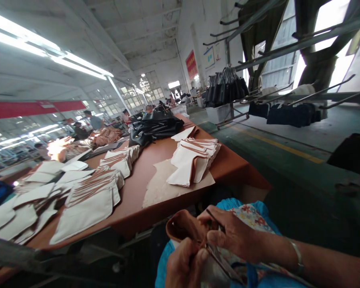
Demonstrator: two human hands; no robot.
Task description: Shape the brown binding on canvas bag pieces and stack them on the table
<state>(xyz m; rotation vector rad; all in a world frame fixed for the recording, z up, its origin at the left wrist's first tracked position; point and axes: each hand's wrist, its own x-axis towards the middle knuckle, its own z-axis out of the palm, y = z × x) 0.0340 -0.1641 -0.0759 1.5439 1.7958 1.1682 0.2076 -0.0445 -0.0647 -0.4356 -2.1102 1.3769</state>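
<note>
In my lap is a folded leather piece [186, 225], brown on its curled inner face with some white showing at the edge. My left hand [183, 264] pinches its lower edge, fingers closed. Close beside it, my right hand [235, 232] is closed around a thin dark tool [213, 218], whose kind I cannot make out. The right fingertips are at the leather's edge, near my left fingers. A light bracelet [297, 256] circles my right wrist. Under my hands lies a blue apron [165, 264] with a flowered part.
Ahead stands a brown-covered table [141, 176]. A stack of white leather pieces [195, 158] sits on a cardboard sheet [157, 188]; rows of similar pieces [88, 200] lie leftward. Black bags [156, 126] are piled behind. A metal rack [276, 56] stands right; people work farther back.
</note>
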